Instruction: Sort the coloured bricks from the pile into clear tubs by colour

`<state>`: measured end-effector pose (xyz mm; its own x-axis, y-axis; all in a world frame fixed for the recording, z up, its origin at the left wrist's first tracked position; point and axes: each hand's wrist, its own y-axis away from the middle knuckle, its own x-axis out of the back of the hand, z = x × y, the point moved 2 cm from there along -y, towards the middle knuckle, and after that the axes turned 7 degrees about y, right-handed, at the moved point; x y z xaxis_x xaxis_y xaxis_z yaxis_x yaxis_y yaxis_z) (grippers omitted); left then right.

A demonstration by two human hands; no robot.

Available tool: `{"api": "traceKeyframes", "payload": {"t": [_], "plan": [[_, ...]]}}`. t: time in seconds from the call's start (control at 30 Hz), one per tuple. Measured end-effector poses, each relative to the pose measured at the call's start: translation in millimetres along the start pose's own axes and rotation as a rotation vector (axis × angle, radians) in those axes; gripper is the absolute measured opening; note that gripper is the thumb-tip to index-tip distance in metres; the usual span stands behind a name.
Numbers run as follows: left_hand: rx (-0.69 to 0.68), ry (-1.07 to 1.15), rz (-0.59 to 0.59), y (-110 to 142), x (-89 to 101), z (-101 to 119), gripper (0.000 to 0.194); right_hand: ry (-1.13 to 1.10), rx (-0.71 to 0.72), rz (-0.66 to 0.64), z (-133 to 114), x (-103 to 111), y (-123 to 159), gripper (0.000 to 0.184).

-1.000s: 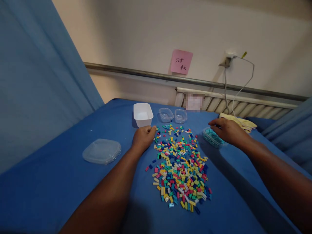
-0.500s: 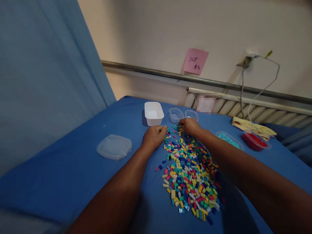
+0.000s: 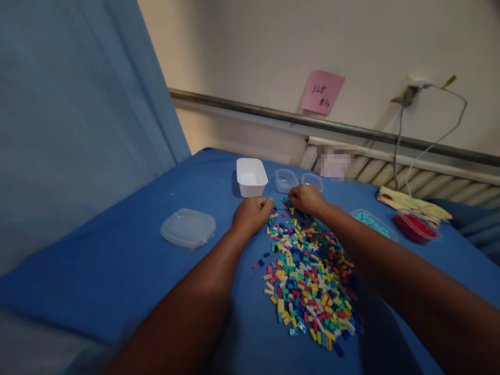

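Many small coloured toy bricks point(image 3: 308, 281) lie spread in a long heap on the blue sheet point(image 3: 128, 271). At the far left edge of the heap is my left hand point(image 3: 253, 213), its fingers curled closed; anything inside them is hidden. My right hand point(image 3: 307, 199) bends down over the far end of the heap with fingers pinched near teal bricks point(image 3: 285, 201); what they hold is too small to make out. Just beyond my left hand stands a white tub point(image 3: 252, 178). Two clear containers point(image 3: 286, 179) sit right behind my right hand.
Stacked clear lids point(image 3: 188, 228) lie to the left. On the right are a clear container of light blue bricks point(image 3: 373, 224), a container of red bricks point(image 3: 414, 227) and a folded yellow cloth point(image 3: 414, 203). A metal rail point(image 3: 242, 108) and a radiator point(image 3: 375, 161) run along the wall.
The whole view has shifted slightly, so things sit a little further right and higher. Both hands stay in nearly the same place at the far end of the heap.
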<state>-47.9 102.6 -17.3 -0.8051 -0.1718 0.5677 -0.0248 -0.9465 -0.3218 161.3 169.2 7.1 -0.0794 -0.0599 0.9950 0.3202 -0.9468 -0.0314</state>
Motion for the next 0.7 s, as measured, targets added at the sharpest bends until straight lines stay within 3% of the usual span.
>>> {"api": "traceKeyframes", "payload": {"t": [0.27, 0.43, 0.57, 0.7], "plan": [[0.018, 0.009, -0.023, -0.5, 0.5, 1.6, 0.055, 0.031, 0.006, -0.057, -9.5, 3.3, -10.9, 0.022], [0.029, 0.053, 0.016, -2.0, 1.8, 0.4, 0.053, 0.001, -0.032, 0.016, -13.1, 5.3, -0.4, 0.028], [0.068, 0.114, 0.082, -4.0, 2.4, -3.0, 0.054, -0.075, -0.015, 0.100, -5.3, 16.0, 32.4, 0.029], [0.058, 0.141, 0.097, -5.5, 2.5, -3.8, 0.054, -0.204, -0.053, 0.184, 34.1, 26.1, 87.3, 0.029]]}}
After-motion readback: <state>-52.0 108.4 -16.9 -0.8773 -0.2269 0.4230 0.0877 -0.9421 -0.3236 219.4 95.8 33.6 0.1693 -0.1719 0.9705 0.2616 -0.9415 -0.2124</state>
